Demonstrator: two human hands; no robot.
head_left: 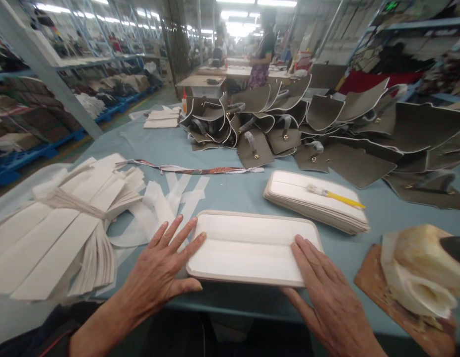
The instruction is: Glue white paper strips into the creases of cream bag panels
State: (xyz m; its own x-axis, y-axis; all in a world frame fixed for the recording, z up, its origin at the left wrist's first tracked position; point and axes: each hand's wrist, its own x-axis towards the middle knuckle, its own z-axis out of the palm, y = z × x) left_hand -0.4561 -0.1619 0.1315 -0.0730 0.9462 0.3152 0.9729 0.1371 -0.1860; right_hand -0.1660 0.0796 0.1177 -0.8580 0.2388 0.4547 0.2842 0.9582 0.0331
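A white rounded rectangular panel (248, 258) with a beige border lies before me near the table's front edge. A lengthwise crease or seam runs along its middle. My left hand (159, 263) is open at the panel's left end, fingers spread, one fingertip resting on its top. Across the right end my right hand (322, 287) lies with fingers stretched flat on the white surface and thumb low by the front edge. Behind the panel, to the right, sits a stack of similar panels (311, 215) with a yellow-handled brush (337, 197) on top.
Tied bundles of beige strips (62, 233) lie at left, beside loose white strips (177, 193). A narrow printed band (211, 170) crosses behind. Grey-brown bag pieces (349, 134) with handles are heaped at the back. A glue-crusted container (419, 267) stands at right. Another person (262, 54) stands farther off.
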